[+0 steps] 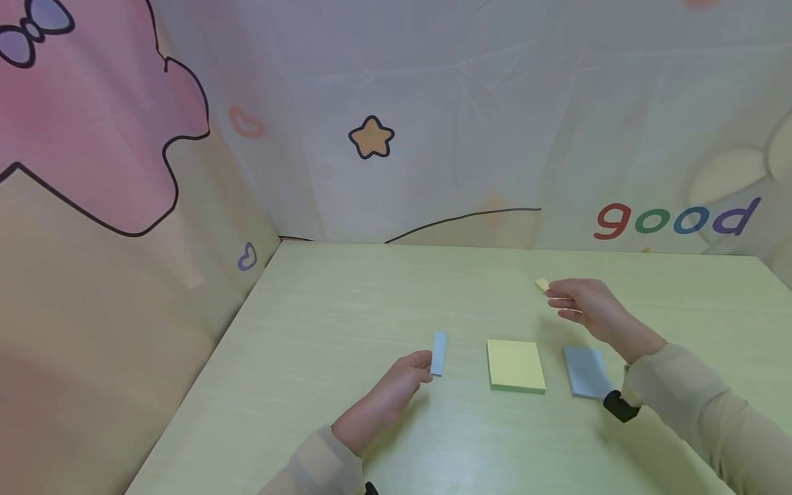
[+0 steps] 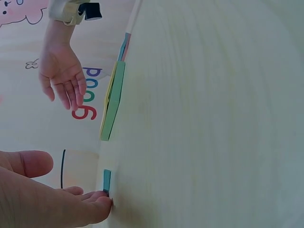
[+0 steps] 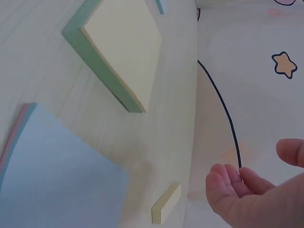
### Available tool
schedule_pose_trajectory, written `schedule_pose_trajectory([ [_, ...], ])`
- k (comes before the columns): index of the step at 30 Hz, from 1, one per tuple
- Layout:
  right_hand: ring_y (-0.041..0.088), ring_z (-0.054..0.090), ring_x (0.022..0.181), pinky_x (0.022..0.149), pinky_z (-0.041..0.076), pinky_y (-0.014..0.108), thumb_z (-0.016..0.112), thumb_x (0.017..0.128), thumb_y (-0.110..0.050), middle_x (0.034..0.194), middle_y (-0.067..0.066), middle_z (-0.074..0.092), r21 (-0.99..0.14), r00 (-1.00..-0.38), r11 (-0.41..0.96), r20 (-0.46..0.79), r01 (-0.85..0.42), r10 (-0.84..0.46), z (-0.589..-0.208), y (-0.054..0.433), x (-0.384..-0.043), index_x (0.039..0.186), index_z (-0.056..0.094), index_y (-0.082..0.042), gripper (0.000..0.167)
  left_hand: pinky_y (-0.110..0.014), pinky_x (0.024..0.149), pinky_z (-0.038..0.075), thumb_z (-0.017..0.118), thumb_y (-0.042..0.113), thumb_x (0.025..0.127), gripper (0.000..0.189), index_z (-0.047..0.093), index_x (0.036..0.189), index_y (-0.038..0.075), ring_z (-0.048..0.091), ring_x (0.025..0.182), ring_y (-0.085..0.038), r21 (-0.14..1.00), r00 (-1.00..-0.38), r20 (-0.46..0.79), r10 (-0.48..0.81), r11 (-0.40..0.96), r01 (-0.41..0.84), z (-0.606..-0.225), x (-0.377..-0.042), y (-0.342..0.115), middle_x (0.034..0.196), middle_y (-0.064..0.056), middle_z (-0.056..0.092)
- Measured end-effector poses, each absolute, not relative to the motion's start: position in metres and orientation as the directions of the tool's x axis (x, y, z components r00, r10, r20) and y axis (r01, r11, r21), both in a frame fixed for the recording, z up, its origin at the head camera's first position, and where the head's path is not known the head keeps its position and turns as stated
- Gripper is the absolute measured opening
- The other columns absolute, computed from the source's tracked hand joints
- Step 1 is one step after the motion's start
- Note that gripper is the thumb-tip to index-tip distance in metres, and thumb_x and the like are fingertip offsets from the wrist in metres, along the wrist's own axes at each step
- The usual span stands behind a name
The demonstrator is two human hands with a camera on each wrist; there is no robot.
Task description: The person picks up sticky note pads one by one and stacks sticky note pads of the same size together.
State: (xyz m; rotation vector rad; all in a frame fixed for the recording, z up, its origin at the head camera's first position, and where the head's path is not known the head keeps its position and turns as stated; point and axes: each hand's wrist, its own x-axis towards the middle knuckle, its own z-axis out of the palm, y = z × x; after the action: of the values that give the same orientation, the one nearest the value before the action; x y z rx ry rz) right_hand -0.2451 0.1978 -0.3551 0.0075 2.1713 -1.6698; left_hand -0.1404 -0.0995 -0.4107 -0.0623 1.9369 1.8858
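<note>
A narrow light-blue sticky-note pad (image 1: 438, 355) lies on the table, with the fingertips of my left hand (image 1: 394, 386) right at its left side. In the left wrist view the thumb stands well apart from those fingers. My right hand (image 1: 590, 309) hovers higher over the table, fingers relaxed and nothing in them. Near its fingertips in the head view is a small yellow sticky-note pad (image 3: 166, 203), which lies on the tabletop. Between the hands sits a square sticky-note pad (image 1: 515, 364), yellow on top with green underneath. To its right is a blue pad (image 1: 584, 371), partly overlapped by the right wrist.
The pale table (image 1: 346, 289) meets a printed cloth backdrop (image 1: 445, 158) along its far edge. Another stretch of cloth (image 1: 93, 309) borders the left side. A black band (image 1: 621, 406) is worn at the right wrist.
</note>
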Motion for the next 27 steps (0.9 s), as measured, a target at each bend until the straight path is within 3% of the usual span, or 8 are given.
schedule_pose_trajectory([
  [10, 0.007, 0.049, 0.093, 0.086, 0.044, 0.023, 0.042, 0.091, -0.032, 0.104, -0.007, 0.047, -0.889, -0.933, 0.379, -0.329, 0.256, -0.144, -0.360, 0.208, -0.254, 0.130, 0.033, 0.005, 0.055, -0.051, 0.108, 0.012, 0.039, 0.001, 0.085, 0.054, 0.022, 0.134, -0.011, 0.019, 0.132, -0.037, 0.943, -0.907, -0.333, 0.257, 0.075, -0.325, -0.413, -0.141, -0.099, 0.141, -0.025, 0.023],
  [14, 0.019, 0.047, 0.101, 0.094, 0.039, 0.034, 0.040, 0.091, -0.033, 0.117, 0.010, 0.046, -0.869, -0.943, 0.442, -0.308, 0.223, -0.130, -0.365, 0.212, -0.258, 0.131, 0.031, 0.008, 0.057, -0.051, 0.107, 0.014, 0.039, 0.001, 0.084, 0.054, 0.022, 0.134, -0.011, 0.019, 0.132, -0.037, 0.945, -0.911, -0.328, 0.252, 0.089, -0.316, -0.413, -0.142, -0.098, 0.141, -0.026, 0.024],
  [17, 0.031, 0.042, 0.109, 0.096, 0.036, 0.043, 0.038, 0.091, -0.033, 0.129, 0.025, 0.036, -0.842, -0.952, 0.505, -0.283, 0.190, -0.114, -0.368, 0.214, -0.261, 0.131, 0.030, 0.011, 0.059, -0.052, 0.107, 0.015, 0.040, 0.001, 0.084, 0.054, 0.023, 0.134, -0.012, 0.020, 0.131, -0.037, 0.945, -0.914, -0.326, 0.242, 0.108, -0.308, -0.412, -0.142, -0.097, 0.141, -0.026, 0.024],
  [20, 0.043, 0.033, 0.117, 0.097, 0.032, 0.052, 0.037, 0.091, -0.032, 0.134, 0.030, 0.029, -0.789, -0.959, 0.597, -0.260, 0.144, -0.112, -0.370, 0.217, -0.262, 0.129, 0.031, 0.013, 0.060, -0.051, 0.107, 0.016, 0.041, 0.001, 0.084, 0.054, 0.024, 0.134, -0.010, 0.020, 0.132, -0.037, 0.946, -0.919, -0.318, 0.234, 0.141, -0.292, -0.411, -0.142, -0.096, 0.141, -0.025, 0.024],
  [25, 0.049, 0.033, 0.116, 0.091, 0.035, 0.056, 0.040, 0.090, -0.030, 0.130, 0.035, 0.033, -0.662, -0.973, 0.749, -0.179, 0.012, -0.143, -0.371, 0.220, -0.264, 0.123, 0.036, 0.017, 0.057, -0.051, 0.107, 0.017, 0.042, 0.005, 0.086, 0.052, 0.027, 0.136, -0.002, 0.017, 0.134, -0.033, 0.942, -0.932, -0.273, 0.237, 0.261, -0.210, -0.410, -0.138, -0.097, 0.144, -0.018, 0.024],
  [27, 0.044, 0.050, 0.088, 0.075, 0.045, 0.048, 0.044, 0.088, -0.026, 0.099, 0.035, 0.052, -0.610, -0.982, 0.791, -0.113, -0.052, -0.152, -0.374, 0.221, -0.266, 0.100, 0.050, 0.016, 0.043, -0.050, 0.107, 0.017, 0.041, 0.007, 0.087, 0.052, 0.028, 0.137, 0.000, 0.017, 0.134, -0.031, 0.926, -0.934, -0.242, 0.263, 0.351, -0.141, -0.409, -0.137, -0.098, 0.145, -0.015, 0.023],
])
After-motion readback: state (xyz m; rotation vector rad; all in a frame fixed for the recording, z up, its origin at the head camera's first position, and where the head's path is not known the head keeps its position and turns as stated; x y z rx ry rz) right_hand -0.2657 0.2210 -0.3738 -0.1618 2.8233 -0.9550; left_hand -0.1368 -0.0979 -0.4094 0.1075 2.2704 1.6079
